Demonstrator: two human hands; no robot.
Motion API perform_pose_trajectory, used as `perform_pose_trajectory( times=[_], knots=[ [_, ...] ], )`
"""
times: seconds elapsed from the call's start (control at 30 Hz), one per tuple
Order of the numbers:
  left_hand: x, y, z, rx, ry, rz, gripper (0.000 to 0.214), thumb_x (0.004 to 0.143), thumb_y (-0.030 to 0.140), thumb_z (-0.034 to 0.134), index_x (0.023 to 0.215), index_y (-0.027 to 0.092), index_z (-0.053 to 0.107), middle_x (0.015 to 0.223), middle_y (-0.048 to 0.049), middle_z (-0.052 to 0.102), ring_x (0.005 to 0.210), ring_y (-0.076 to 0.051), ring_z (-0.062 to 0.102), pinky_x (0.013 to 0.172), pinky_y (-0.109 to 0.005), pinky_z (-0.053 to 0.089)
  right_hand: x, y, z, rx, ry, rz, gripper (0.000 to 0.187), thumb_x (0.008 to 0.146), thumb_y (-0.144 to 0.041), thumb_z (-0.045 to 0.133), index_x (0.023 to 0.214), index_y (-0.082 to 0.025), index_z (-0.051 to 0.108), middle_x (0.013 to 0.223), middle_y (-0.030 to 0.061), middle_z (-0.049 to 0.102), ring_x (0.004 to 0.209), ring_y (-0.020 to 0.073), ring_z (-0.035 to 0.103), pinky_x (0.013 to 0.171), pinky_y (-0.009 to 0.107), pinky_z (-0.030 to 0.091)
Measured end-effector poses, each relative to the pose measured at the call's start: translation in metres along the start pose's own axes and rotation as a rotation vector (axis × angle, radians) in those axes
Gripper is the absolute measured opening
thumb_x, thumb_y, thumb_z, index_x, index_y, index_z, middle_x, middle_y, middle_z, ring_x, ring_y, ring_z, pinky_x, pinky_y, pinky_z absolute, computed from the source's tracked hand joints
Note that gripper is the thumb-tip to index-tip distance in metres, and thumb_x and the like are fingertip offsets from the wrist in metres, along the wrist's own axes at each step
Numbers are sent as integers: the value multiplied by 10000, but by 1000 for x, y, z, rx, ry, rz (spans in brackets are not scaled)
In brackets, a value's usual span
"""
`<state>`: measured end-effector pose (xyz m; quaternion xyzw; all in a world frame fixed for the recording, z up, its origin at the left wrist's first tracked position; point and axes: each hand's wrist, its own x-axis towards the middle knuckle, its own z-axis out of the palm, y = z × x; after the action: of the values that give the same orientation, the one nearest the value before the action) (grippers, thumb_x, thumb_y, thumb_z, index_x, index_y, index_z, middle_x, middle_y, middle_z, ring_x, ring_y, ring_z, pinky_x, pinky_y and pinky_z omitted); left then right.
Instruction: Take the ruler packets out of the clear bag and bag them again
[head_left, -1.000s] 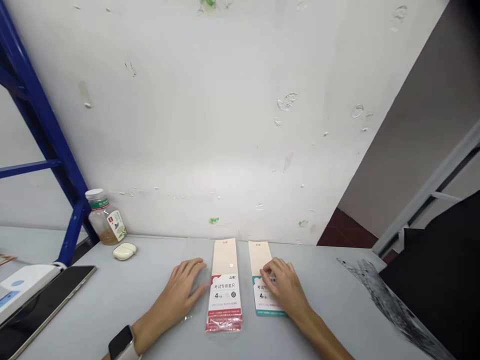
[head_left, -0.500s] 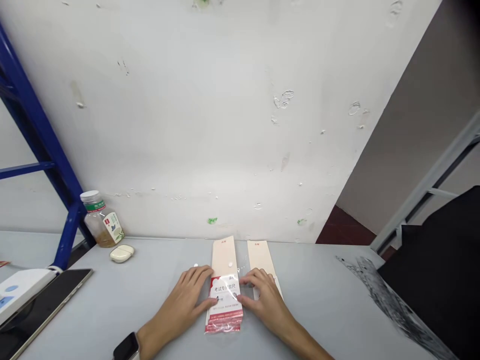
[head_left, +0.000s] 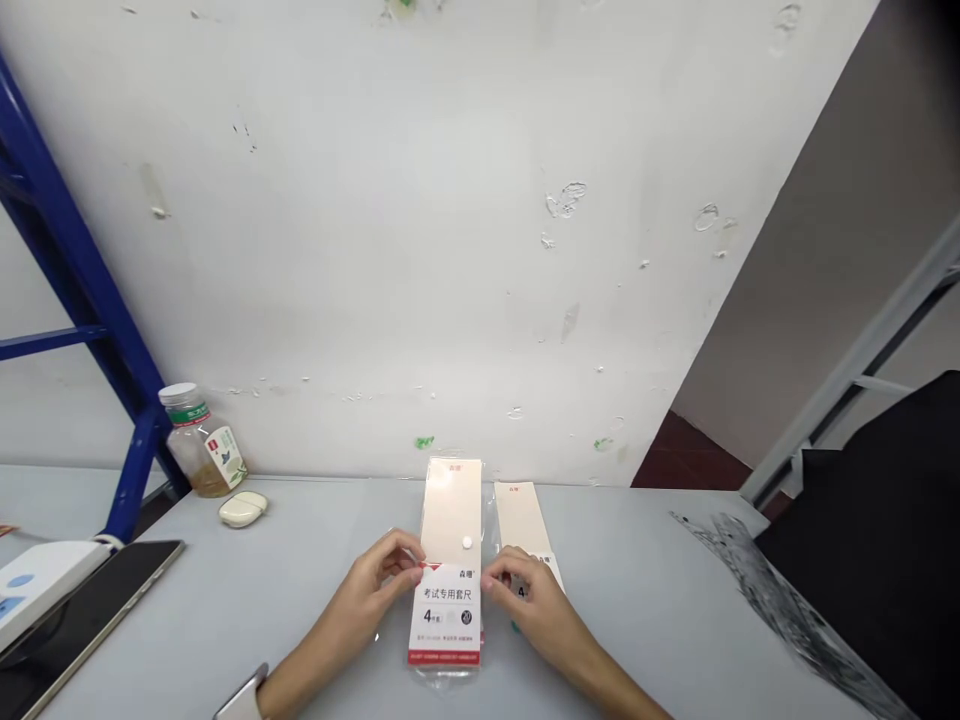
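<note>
A clear ruler-set packet [head_left: 450, 600] stands out in the middle, with a cream card, a white snap button and a white-and-red printed label. Edges of something beneath it peek out at its lower right. My left hand [head_left: 386, 575] pinches its left edge between thumb and fingers. On the opposite edge, my right hand [head_left: 529, 595] is closed at about the same height, thumb and forefinger at the plastic. A second ruler-set packet [head_left: 521, 515] lies to the right, partly covered by my right hand.
The grey table [head_left: 300, 590] meets a white wall [head_left: 420, 250] at the back. At left are a plastic jar [head_left: 204, 450], a cream oval case [head_left: 243, 508] and a dark phone-like slab [head_left: 90, 620]. Black material [head_left: 885, 550] hangs at right, by a grey patterned area.
The middle packet, earlier tilted with layered red edges showing at its bottom, now lies straighter with its whole label visible. My left hand has gone from spread fingers to a pinch.
</note>
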<state>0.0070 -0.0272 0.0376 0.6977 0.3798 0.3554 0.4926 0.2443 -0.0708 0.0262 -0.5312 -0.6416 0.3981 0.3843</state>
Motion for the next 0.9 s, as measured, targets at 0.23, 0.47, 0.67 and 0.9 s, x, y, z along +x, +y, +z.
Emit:
perform_pose_trajectory(
  times=[0.23,0.47,0.67,0.9],
  knots=[
    [-1,-8,3,-233,-94,-153,292,785,444,711,886,213,563,728,0,655,765,-204,628,737,-331,472,1,-1,-2,64,37,4,277,863,-439,553,729,-214,641,755,-11,547,734,169,488,697,285,373],
    [1,-9,-4,-189,-64,-152,278,772,423,716,918,220,595,670,50,546,658,-144,513,620,-253,383,3,2,-8,120,71,32,263,850,-425,550,705,-208,580,740,-16,532,700,156,459,674,278,364],
    [2,-3,-9,-77,-31,-80,381,787,421,685,1137,274,663,1029,-26,595,716,-149,535,695,-293,454,6,7,-9,86,91,11,342,851,-518,550,709,-208,578,738,-6,559,704,164,475,676,279,375],
    [9,-8,-43,109,269,-120,352,796,522,614,975,244,734,919,-27,655,677,-162,543,684,-294,472,17,38,-45,124,235,94,415,822,-616,525,682,-226,511,678,-18,529,664,173,497,639,281,396]
  ],
)
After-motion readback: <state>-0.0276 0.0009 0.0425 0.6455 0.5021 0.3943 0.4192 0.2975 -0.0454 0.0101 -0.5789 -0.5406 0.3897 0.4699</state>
